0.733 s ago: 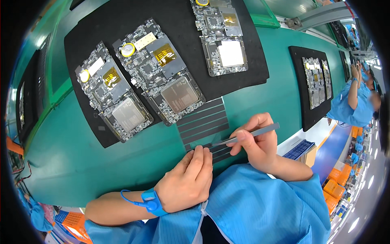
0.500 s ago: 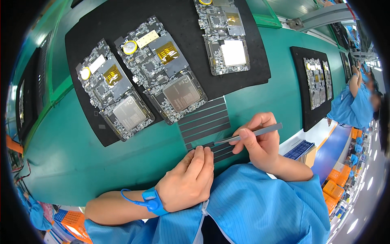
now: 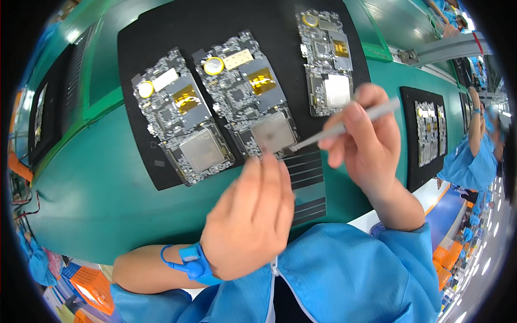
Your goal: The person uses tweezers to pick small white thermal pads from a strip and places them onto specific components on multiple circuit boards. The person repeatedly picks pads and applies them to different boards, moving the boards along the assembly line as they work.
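My right hand (image 3: 371,140) pinches a pair of grey tweezers (image 3: 350,124). Their points reach the lower right corner of the middle circuit board (image 3: 242,91), which carries a round yellow-rimmed coin cell, amber tape and a silver metal shield. Close to that board's lower edge is my left hand (image 3: 247,215), with its fingers stretched side by side and blurred at the tips. Its thumb is hidden, and I see nothing held in it. A blue wrist strap (image 3: 196,264) circles the left wrist. Below the tweezers lies a clear sheet with black strips (image 3: 309,191), partly behind the left hand.
A black mat (image 3: 269,21) carries the middle board, a left circuit board (image 3: 177,118) and a right circuit board (image 3: 328,64). It lies on a green work surface (image 3: 107,188). Another black mat with boards (image 3: 412,134) lies at right, near a co-worker in blue (image 3: 468,161).
Both hands have left the strip sheet and moved up to the middle board's lower edge, the tweezers with them. The whole scene has shifted rightward in view.
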Motion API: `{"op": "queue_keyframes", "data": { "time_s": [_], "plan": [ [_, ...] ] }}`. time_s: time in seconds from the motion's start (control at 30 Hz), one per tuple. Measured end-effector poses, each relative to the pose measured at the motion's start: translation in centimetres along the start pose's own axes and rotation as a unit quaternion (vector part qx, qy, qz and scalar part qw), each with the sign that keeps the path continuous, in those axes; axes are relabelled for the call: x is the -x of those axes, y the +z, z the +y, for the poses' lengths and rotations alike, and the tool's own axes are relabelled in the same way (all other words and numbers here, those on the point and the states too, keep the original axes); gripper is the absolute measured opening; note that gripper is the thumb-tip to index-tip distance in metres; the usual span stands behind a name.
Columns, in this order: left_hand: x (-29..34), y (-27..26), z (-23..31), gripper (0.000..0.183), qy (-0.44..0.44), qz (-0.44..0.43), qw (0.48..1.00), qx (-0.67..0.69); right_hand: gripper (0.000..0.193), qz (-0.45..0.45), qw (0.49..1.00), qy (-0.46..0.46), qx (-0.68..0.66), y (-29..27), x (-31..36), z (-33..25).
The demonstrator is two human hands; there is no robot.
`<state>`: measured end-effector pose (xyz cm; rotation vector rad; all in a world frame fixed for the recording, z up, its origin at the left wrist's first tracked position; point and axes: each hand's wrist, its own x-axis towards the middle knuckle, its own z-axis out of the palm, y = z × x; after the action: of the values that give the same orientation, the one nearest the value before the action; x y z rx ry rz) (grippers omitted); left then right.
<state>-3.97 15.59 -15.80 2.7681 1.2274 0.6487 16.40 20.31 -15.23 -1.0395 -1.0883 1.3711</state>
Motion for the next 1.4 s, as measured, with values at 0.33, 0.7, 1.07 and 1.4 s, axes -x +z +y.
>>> {"op": "queue_keyframes", "data": {
  "time_s": [0.33, 0.7, 1.07, 1.4],
  "plan": [
    [-0.6, 1.4, -2.1, 0.029, 0.028, 0.029, 0.996, -0.081, 0.024, -0.032, 0.999, 0.020, 0.029, 2.9, -4.0, 1.6],
    [-0.4, 1.6, -2.2, 0.034, 0.051, 0.030, 0.992, -0.115, 0.022, -0.044, 0.998, 0.012, 0.054, 3.0, -4.1, 1.4],
    [-0.4, 1.5, -2.0, 0.036, 0.027, 0.037, 0.994, -0.096, 0.022, -0.046, 0.997, 0.006, 0.060, 3.0, -4.1, 1.7],
    [-1.1, 1.8, -2.3, 0.029, -0.035, 0.068, 0.997, -0.005, 0.017, -0.042, 0.983, -0.090, 0.151, 2.9, -3.3, 2.2]
  ]
}}
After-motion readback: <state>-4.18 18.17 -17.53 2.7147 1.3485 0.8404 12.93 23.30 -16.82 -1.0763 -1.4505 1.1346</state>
